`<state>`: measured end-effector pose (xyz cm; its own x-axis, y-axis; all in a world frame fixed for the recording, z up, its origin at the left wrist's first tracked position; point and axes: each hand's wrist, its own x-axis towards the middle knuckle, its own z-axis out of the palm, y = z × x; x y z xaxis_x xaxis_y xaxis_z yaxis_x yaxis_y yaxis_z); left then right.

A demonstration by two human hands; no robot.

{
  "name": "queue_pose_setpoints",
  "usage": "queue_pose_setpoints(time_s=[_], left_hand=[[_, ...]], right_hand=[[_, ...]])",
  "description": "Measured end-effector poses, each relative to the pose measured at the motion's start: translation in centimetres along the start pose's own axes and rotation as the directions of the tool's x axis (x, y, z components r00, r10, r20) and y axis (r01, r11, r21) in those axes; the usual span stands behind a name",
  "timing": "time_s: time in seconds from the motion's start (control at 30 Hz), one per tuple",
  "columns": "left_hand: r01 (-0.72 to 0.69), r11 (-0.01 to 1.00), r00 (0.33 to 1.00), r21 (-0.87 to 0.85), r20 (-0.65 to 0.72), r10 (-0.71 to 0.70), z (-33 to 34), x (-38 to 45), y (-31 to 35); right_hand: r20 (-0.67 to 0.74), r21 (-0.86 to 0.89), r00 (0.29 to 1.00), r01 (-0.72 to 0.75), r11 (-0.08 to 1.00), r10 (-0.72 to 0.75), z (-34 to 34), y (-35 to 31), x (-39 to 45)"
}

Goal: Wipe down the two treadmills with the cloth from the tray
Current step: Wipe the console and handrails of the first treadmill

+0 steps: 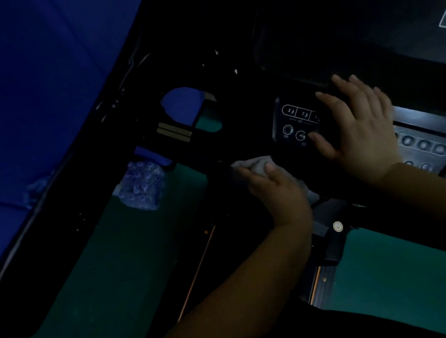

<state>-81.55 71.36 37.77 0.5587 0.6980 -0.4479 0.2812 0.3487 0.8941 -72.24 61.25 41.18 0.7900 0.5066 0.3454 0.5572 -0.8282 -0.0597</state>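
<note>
On the dark treadmill console, near its left edge, my left hand grips the one pale cloth, fingers curled over the bunched fabric and pressing it against the black surface. My right hand lies flat and open just beside it, fingers spread across the lit button panel. A second group of round buttons shows past my right wrist. Left of the console, a crumpled clear plastic bag rests against the frame, with open green floor below and a blue wall beyond.
</note>
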Motion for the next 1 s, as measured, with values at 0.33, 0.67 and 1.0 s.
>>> queue_pose_setpoints(time_s=[0.33, 0.67, 1.0], left_hand=[[-0.116, 0.986, 0.954, -0.124, -0.290, 0.076, 1.0, 4.5, 2.3], [-0.312, 0.937, 0.936, 0.158, -0.115, 0.332, 0.5, 2.3, 0.6], [-0.705, 0.497, 0.691, 0.507, 0.329, 0.644, -3.6, 5.0, 0.9]], right_hand=[[-0.015, 0.018, 1.000, 0.025, 1.000, -0.025, 0.1, 0.2, -0.1], [-0.002, 0.025, 1.000, 0.023, 0.999, -0.023, -0.1, 0.2, -0.2], [-0.012, 0.061, 1.000, 0.013, 0.998, -0.012, -0.3, 0.2, 0.1]])
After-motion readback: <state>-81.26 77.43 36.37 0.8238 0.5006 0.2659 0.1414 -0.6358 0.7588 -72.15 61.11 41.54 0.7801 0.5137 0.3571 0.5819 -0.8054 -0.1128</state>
